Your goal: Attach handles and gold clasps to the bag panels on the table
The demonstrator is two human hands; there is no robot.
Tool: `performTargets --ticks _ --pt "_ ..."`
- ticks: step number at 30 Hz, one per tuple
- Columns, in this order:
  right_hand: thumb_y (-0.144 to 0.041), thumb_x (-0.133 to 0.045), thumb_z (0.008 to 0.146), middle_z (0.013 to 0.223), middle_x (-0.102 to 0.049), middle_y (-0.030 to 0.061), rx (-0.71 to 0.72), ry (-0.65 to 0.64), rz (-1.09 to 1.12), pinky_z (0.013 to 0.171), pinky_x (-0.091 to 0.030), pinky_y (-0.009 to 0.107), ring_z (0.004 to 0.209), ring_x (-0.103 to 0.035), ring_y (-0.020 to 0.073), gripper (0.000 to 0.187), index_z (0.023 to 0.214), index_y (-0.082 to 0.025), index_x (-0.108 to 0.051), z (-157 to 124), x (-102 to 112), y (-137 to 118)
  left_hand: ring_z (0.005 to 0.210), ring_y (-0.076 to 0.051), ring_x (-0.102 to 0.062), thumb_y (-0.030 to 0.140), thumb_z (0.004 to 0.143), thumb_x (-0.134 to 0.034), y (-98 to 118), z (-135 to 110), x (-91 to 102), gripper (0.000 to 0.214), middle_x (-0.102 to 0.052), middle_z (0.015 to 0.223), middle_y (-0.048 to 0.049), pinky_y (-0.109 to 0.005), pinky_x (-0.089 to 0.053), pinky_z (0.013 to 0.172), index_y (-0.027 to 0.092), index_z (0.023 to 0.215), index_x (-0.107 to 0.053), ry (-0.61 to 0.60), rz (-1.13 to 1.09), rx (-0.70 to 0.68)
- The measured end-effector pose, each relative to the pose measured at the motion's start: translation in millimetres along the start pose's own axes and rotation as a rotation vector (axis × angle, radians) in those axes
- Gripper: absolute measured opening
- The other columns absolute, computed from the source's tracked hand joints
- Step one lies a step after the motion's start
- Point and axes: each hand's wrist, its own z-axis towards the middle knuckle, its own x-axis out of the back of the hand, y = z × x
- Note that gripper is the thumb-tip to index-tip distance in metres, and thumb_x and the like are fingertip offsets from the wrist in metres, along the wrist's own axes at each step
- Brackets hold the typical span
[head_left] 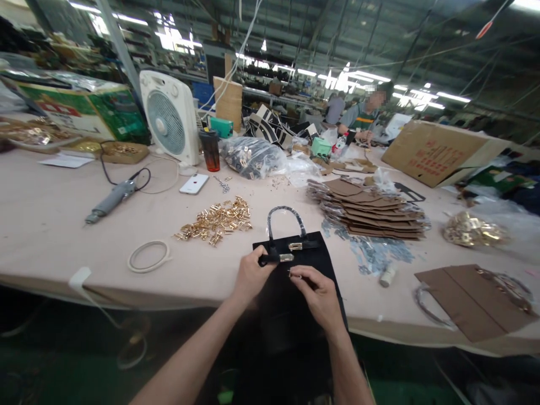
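Note:
A black handbag [310, 281] lies at the table's front edge, its wrapped handle [283, 209] pointing away from me. My left hand [254, 275] is closed on a black strap [270, 259] of the bag, which ends in a metal plate [287, 257]. A second strap with a gold-coloured plate [296, 246] lies just beyond it. My right hand [316, 289] hovers over the bag, thumb and forefinger pinched on a tiny piece too small to name. Behind the bag is a pile of small gold-coloured metal fittings [219, 219].
An electric screwdriver [112, 201], a tape roll [148, 256], a phone [194, 184] and a fan [169, 118] are on the left. To the right lie stacked brown panels [371, 211], a brown bag [475, 304] and a cardboard box [439, 152]. A person [365, 115] stands across the table.

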Motion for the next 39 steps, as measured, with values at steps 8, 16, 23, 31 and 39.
performTargets --ticks 8,16,23,31,39 --pt "-0.028 -0.066 0.098 0.115 -0.078 0.006 0.171 0.069 -0.096 0.106 -0.055 0.044 0.111 -0.072 0.0239 0.014 0.103 -0.026 -0.079 35.0 -5.1 -8.2 0.054 -0.008 -0.029 0.048 0.095 -0.062 7.1 -15.4 16.5 0.05 -0.031 0.056 0.0084 -0.023 -0.026 0.053 0.021 0.062 -0.036 -0.021 -0.013 -0.089" --pt "-0.037 -0.068 0.096 0.116 -0.078 0.0068 0.042 0.117 -0.054 0.106 -0.052 0.043 0.112 -0.071 0.0246 0.019 0.106 -0.024 -0.079 46.8 12.4 22.1 0.055 -0.009 -0.028 0.049 0.094 -0.062 -4.9 -32.4 11.2 0.048 -0.03 0.057 0.0092 -0.022 -0.027 0.053 0.022 0.066 -0.034 -0.029 -0.129 0.005" --pt "-0.038 -0.071 0.094 0.106 -0.079 0.0066 -0.028 0.006 0.042 0.097 -0.056 0.041 0.102 -0.072 0.0232 0.019 0.103 -0.024 -0.08 46.0 13.9 47.7 0.058 -0.01 -0.035 0.046 0.098 -0.057 -17.7 -33.7 11.6 0.04 -0.038 0.061 0.0083 -0.023 -0.031 0.057 0.022 0.072 -0.039 -0.092 -0.103 0.008" --pt "-0.034 -0.07 0.096 0.112 -0.078 0.0055 0.062 -0.133 -0.002 0.102 -0.054 0.039 0.107 -0.072 0.0224 0.016 0.106 -0.026 -0.08 47.4 9.7 37.3 0.06 -0.01 -0.035 0.045 0.096 -0.061 -27.9 -28.2 9.7 0.04 -0.037 0.063 0.008 -0.022 -0.032 0.059 0.023 0.072 -0.037 -0.07 -0.254 0.1" --pt "-0.029 -0.057 0.103 0.105 -0.074 0.005 0.25 -0.142 -0.275 0.093 -0.052 0.035 0.099 -0.069 0.0209 0.017 0.108 -0.024 -0.072 98.2 21.7 15.6 0.061 -0.011 -0.033 0.045 0.096 -0.061 -29.1 -25.3 11.8 0.042 -0.035 0.064 0.0075 -0.023 -0.03 0.059 0.022 0.07 -0.038 -0.068 -0.221 0.043"
